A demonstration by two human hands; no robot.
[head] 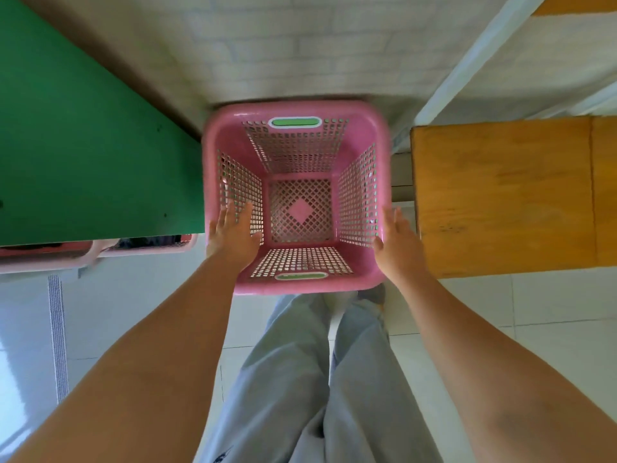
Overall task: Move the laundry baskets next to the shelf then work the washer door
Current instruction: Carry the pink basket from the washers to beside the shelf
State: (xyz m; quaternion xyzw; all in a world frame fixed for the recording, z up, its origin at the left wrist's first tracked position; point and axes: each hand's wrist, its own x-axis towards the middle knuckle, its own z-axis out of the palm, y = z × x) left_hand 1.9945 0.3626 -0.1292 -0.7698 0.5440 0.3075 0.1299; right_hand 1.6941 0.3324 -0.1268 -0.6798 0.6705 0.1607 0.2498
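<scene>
Below me the floor [551, 315] is pale glossy tile, cut by thin grout lines and throwing back soft glare on the left. To my left a broad flat green surface [83, 145] runs away from me, matte and smooth with a few dark specks. To my right stands a shelf [500, 195] of orange-brown wood, its grain visible, on a white metal frame. A white brick-patterned wall [300, 45] closes the far side.

Between the green surface and the shelf sits the pink laundry basket [377, 121], just beside both, with its far rim close against the wall. It is glossy moulded plastic, square with rounded corners, its walls tapering down to a smaller lattice bottom with a solid diamond in the middle. Green oval grips are set into the near and far rims. It holds nothing.

My legs in loose pale grey trousers [293, 379] stand just behind it.

Under the green surface peeks the rim of another pink basket [83, 255] with dark cloth inside.

My left hand [233, 233] lies flat over the basket's left rim, fingers spread and straight, gripping nothing. My right hand [397, 242] rests flat against the outside of the right rim, fingers extended together, also not closed on it.
</scene>
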